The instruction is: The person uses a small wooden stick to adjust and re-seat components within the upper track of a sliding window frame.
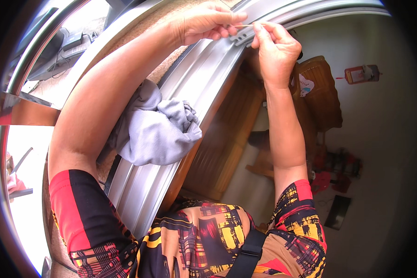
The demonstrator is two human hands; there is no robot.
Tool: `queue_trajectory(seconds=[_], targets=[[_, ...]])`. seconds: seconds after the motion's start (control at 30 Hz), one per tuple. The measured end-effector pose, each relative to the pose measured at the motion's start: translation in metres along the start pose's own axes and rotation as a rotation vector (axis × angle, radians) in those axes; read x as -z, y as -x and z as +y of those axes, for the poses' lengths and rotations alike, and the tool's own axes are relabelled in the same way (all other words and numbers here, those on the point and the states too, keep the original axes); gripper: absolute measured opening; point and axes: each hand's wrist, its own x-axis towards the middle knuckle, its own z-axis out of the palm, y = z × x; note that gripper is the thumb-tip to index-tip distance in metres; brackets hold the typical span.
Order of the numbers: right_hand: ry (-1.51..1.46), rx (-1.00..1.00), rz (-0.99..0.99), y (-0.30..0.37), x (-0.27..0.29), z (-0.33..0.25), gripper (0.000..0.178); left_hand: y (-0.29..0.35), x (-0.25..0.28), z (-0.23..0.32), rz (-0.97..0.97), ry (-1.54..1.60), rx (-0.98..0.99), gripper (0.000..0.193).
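Both my hands are raised at the top of the head view, above the aluminium window track (143,185). A thin pale stick or strand (244,26) spans the short gap between them. My right hand (279,51) pinches one end of it between thumb and fingers. The fingers of my left hand (208,22) are curled close together at its other end. Just below the fingertips is a grey part with small dark holes (240,38), at the frame's corner. Nearer to me, a crumpled grey cloth (160,129) lies over the track beside my left forearm.
A speckled stone-like ledge (171,58) runs along the track's left side, with a shiny metal rail (41,44) beyond. To the right, inside the room, are a wooden bench (227,143), a carved wooden panel (324,88) and a pale wall with a red-edged hanging (362,74).
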Motion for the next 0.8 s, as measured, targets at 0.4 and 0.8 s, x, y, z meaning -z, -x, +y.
queue_trajectory(seconds=[0.4, 0.8], targets=[[0.56, 0.494, 0.017, 0.028, 0.019, 0.02, 0.011, -0.014, 0.011, -0.018, 0.314, -0.106, 0.126, 0.017], [1.125, 0.928, -0.289, 0.024, 0.001, 0.014, 0.006, -0.014, 0.016, -0.027, 0.399, -0.201, 0.13, 0.013]])
